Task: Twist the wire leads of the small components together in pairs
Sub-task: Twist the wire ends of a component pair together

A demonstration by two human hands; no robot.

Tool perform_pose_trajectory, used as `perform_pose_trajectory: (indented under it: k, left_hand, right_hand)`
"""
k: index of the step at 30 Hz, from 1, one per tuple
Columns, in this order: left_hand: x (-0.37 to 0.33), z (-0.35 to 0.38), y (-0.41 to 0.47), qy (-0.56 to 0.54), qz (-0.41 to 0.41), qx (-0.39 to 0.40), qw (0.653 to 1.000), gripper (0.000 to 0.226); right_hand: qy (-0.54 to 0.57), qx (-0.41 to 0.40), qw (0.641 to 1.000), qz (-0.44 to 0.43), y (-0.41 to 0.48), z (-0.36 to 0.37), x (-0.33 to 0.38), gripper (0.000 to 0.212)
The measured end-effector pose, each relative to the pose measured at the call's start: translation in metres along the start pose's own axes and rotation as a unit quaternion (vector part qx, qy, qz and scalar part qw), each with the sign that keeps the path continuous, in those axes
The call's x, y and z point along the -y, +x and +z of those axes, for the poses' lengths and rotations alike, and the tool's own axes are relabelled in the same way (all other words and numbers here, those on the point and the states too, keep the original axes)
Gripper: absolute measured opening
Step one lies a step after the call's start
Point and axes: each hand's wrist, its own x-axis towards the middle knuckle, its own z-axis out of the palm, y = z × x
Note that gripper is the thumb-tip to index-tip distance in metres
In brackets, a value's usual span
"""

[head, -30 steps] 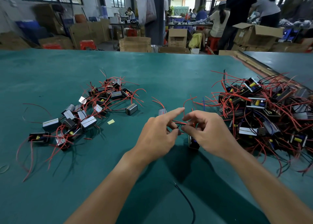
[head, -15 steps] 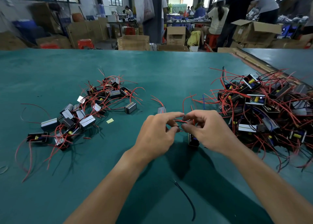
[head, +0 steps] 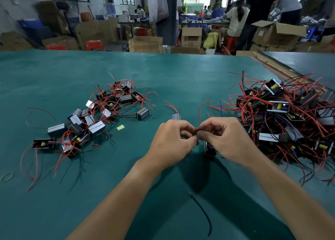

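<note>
Head: thin red leads (head: 195,129), boxy component (head: 210,150)

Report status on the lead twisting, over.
Both pinching the red leads: left hand, right hand. One component beside right hand. Loose black wire nearby, not in the way.

component (head: 210,150): small black box, on table (head: 163,72) | red leads (head: 195,129): raised, ends together

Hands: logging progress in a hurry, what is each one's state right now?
Left hand: fingers curled, pinching the red wire leads.
Right hand: pinching the same leads.
</note>
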Motion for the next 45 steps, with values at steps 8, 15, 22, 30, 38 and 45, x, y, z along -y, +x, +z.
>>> perform_pose_trajectory:
  k: [8,15,22,30,38,45]
  left_hand:
    - [-0.001,0.0,0.002,-0.093,-0.03,0.028,0.995,0.011]
    - [-0.001,0.003,0.0,-0.073,0.0,0.004,0.997,0.007]
    - [-0.003,0.002,-0.001,-0.076,-0.028,0.003,0.997,0.014]
    - [-0.008,0.004,0.0,-0.176,-0.066,-0.012,0.982,0.007]
    - [-0.011,0.0,0.002,-0.191,-0.087,-0.026,0.977,0.011]
    - [-0.014,-0.002,-0.001,-0.189,-0.083,-0.008,0.978,0.01]
  right_hand:
    - [-0.018,-0.026,0.999,-0.009,-0.002,-0.001,0.001,0.02]
    - [0.054,-0.014,0.998,-0.002,-0.003,-0.002,0.004,0.02]
    - [0.053,-0.016,0.998,0.004,-0.002,-0.003,0.002,0.018]
    - [0.054,-0.002,0.998,0.023,-0.001,-0.005,0.005,0.019]
    - [0.13,0.021,0.99,0.055,0.0,-0.01,0.016,0.034]
    - [0.062,0.037,0.995,0.066,-0.002,-0.007,0.009,0.017]
